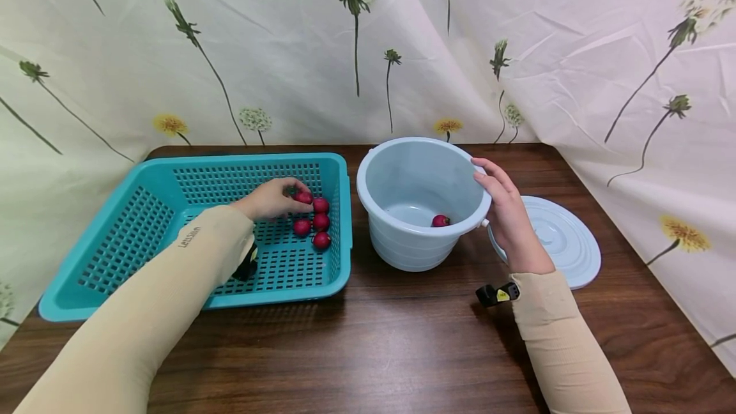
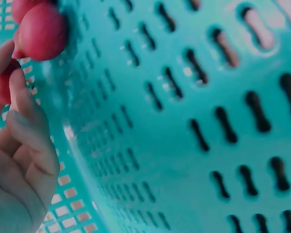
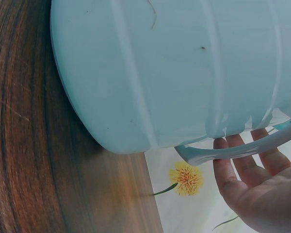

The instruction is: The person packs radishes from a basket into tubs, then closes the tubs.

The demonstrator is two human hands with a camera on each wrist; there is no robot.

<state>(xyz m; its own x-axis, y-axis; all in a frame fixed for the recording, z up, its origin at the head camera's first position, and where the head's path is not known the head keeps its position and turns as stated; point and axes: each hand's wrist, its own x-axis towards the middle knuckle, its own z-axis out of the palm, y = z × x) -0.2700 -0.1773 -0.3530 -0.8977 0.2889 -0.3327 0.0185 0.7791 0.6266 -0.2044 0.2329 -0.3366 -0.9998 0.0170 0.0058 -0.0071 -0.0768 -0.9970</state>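
Observation:
Inside the turquoise basket point(image 1: 339, 229), my left hand point(image 1: 271, 200) pinches a red radish point(image 2: 1, 88) between thumb and fingertips. Several more radishes point(image 1: 321, 222) lie close by, along the basket's right end. To the right stands a pale blue bucket point(image 1: 411, 251), upright, with one radish point(image 1: 441, 220) on its bottom. My right hand point(image 1: 506, 206) holds the bucket's right rim. In the right wrist view its fingers point(image 3: 226, 167) reach past the curved handle point(image 3: 242, 149) to the outer wall.
A round pale blue lid point(image 1: 566, 241) lies on the wooden table point(image 1: 379, 344), partly behind my right hand and wrist. A white cloth point(image 1: 276, 43) with printed dandelions hangs behind the table and along its sides.

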